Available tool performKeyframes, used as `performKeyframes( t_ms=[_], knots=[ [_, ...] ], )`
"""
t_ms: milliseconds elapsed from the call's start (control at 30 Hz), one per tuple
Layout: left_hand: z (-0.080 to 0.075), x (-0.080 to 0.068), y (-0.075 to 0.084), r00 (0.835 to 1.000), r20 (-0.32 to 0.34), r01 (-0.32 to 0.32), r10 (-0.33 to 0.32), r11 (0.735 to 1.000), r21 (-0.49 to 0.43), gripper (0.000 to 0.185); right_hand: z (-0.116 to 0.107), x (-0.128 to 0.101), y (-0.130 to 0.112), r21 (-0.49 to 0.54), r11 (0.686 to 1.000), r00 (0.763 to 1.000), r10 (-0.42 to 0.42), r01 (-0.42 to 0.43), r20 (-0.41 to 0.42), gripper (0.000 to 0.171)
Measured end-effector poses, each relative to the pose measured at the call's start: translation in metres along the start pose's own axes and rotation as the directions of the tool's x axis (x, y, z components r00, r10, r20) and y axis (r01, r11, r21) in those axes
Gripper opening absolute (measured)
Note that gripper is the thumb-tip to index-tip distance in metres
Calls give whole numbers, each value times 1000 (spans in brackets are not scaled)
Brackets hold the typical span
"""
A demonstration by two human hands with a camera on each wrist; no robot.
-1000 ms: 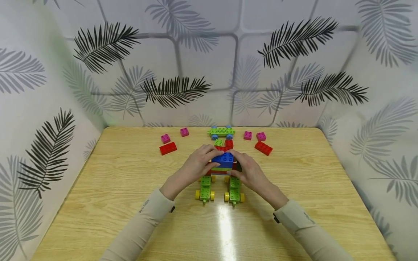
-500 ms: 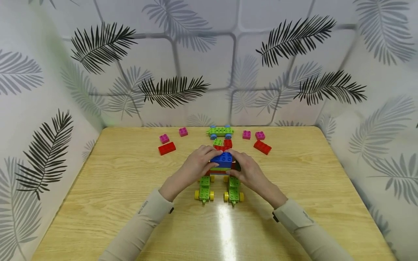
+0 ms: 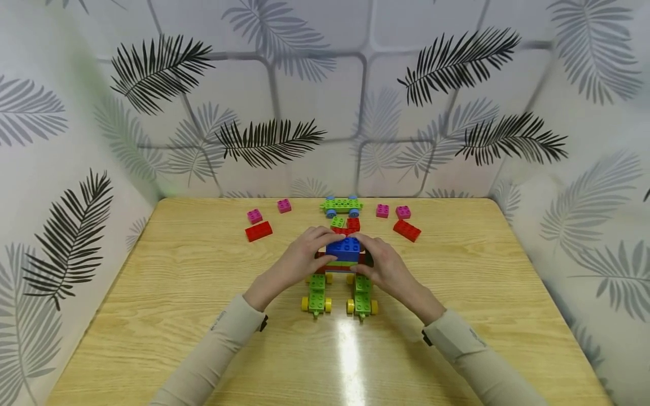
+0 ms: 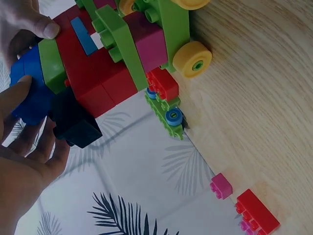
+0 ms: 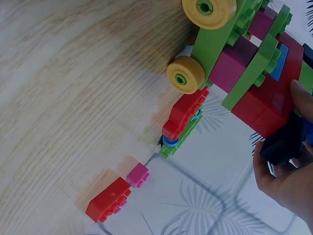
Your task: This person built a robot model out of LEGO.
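Note:
A toy brick figure stands on two green wheeled bases (image 3: 362, 301) with yellow wheels (image 4: 192, 59). Purple bricks (image 4: 148, 44), red bricks (image 4: 100, 83), a green layer (image 4: 52, 63) and a blue top brick (image 3: 344, 251) are stacked above them. My left hand (image 3: 303, 254) grips the blue brick, thumb on its near face and fingers over the top. On the other side my right hand (image 3: 385, 260) holds the upper stack. Its thumb presses the red and green layers and its fingers reach around a black brick (image 5: 283, 142). Fingertips behind the stack are partly hidden.
Behind the figure sits a green wheeled base (image 3: 342, 206) with blue wheels, near a small green brick (image 3: 337, 223) and red bricks (image 3: 353, 224). Pink bricks (image 3: 284, 206) and long red bricks (image 3: 259, 231) (image 3: 407, 230) lie left and right. A patterned wall borders the table (image 3: 178, 316).
The view shifts slightly. Both hands keep their grip on the figure, and the bricks on the table stay where they were.

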State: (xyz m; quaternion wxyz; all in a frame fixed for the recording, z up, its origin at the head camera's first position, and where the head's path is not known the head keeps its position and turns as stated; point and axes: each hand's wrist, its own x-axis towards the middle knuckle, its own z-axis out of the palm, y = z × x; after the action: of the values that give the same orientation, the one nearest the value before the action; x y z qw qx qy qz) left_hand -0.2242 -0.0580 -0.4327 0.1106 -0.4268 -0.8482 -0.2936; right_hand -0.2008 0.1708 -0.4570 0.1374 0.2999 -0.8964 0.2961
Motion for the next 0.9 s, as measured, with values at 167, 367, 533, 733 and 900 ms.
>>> performKeyframes(
  t_ms=[167,367,533,733,900],
  knots=[
    [-3,0,-2,1000,7,18,-18,998,-52,46,0,0,0,13,1000,1000,-1,1,-3,67],
    [-4,-2,-3,998,5,60,-60,994,-89,43,1,0,0,16,1000,1000,-17,17,-16,67],
    [-4,-4,-4,997,1,79,-80,989,-126,41,2,-1,0,17,1000,1000,-6,6,-16,66],
    [-4,-6,-5,996,0,88,-89,987,-133,40,2,-1,-1,18,1000,1000,-4,4,-12,67],
    [-5,-6,-3,995,-2,94,-96,983,-156,38,2,-1,-1,6,1000,1000,1,-1,-13,68]
  ],
)
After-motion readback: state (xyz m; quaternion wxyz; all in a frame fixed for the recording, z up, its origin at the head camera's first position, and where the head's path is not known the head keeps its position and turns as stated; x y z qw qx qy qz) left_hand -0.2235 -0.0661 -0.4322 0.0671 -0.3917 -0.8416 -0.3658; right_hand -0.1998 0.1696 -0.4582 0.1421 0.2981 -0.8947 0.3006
